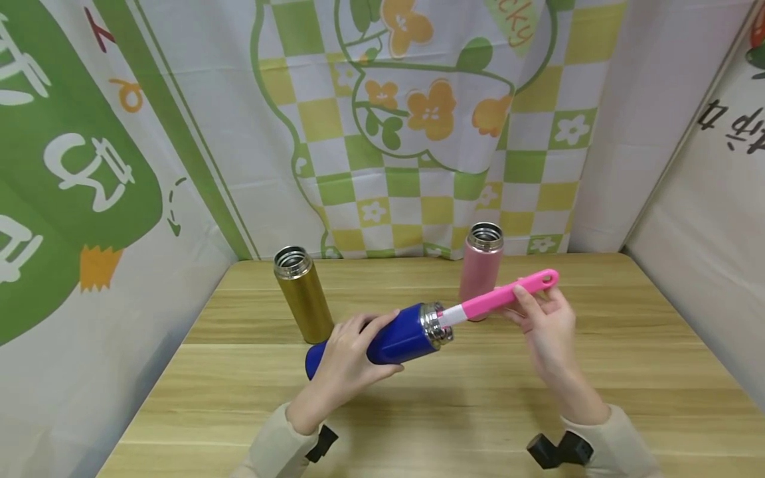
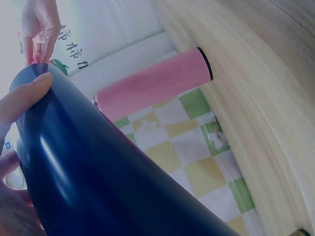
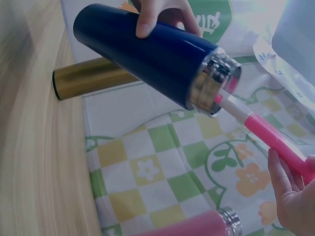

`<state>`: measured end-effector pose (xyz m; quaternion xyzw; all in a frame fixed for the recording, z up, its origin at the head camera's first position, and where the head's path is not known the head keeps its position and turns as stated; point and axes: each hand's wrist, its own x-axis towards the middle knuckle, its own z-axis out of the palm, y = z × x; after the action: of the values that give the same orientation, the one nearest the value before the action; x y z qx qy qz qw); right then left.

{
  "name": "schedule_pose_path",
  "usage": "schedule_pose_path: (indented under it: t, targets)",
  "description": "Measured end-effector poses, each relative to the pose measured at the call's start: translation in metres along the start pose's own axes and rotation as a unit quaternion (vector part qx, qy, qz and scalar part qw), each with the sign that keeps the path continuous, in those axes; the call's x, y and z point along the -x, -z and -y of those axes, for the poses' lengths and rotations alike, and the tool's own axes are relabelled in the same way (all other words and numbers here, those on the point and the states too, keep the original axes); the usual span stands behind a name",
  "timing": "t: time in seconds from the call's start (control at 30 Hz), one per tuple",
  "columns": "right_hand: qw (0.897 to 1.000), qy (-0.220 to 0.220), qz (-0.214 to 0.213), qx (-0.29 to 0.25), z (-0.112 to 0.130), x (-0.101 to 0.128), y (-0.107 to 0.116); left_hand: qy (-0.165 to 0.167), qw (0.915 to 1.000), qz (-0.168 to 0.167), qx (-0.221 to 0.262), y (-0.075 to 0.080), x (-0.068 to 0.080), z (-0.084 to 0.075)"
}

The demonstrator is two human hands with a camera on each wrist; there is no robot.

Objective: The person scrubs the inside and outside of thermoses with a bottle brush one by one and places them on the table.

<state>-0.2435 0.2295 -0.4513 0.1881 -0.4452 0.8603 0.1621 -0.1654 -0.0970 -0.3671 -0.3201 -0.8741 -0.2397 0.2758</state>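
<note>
In the head view my left hand (image 1: 352, 355) grips a blue thermos bottle (image 1: 402, 335) around its body. The bottle is tilted, its open steel mouth facing right and slightly up. My right hand (image 1: 546, 325) pinches the pink handle of a bottle brush (image 1: 502, 300) near its looped end. The white neck of the brush enters the bottle's mouth, and its head is hidden inside. From the right wrist view, the brush (image 3: 278, 140) runs into the blue bottle (image 3: 152, 54) at an angle. The left wrist view shows the blue bottle (image 2: 98, 157) close up, with the left thumb along it.
A gold bottle (image 1: 305, 295) without a lid stands behind the left hand. Another lidless bottle, pink (image 1: 480, 265), stands behind the brush near the table's back edge. The wooden table (image 1: 454, 425) meets printed cloth curtains (image 1: 418, 199) at the back and sides.
</note>
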Motion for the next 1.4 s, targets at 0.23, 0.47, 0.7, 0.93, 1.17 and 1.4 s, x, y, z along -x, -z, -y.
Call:
schedule_pose_path:
  t: [0.23, 0.47, 0.7, 0.93, 1.17, 1.4]
  targets:
    - [0.999, -0.013, -0.049, -0.012, 0.079, 0.015, -0.088, -0.009, 0.9999, -0.006, -0.012, 0.003, 0.001, 0.001]
    - [0.997, -0.008, -0.073, -0.018, 0.098, 0.016, -0.105, -0.019, 0.9997, -0.008, -0.014, 0.003, 0.001, 0.001]
    - [0.998, 0.009, -0.061, -0.024, 0.108, 0.015, -0.103, -0.031, 0.9991, -0.014, -0.027, 0.005, -0.001, 0.0]
    - [0.997, 0.021, -0.057, -0.041, 0.111, 0.017, -0.099, -0.032, 0.9991, -0.007, -0.028, 0.007, 0.003, 0.0]
    - [0.997, 0.026, -0.043, -0.059, 0.118, 0.015, -0.093, -0.032, 0.9991, -0.008, -0.028, 0.006, 0.006, 0.003]
    - [0.997, 0.014, -0.055, -0.046, 0.122, 0.014, -0.092, -0.037, 0.9986, -0.023, -0.03, 0.004, 0.004, 0.002]
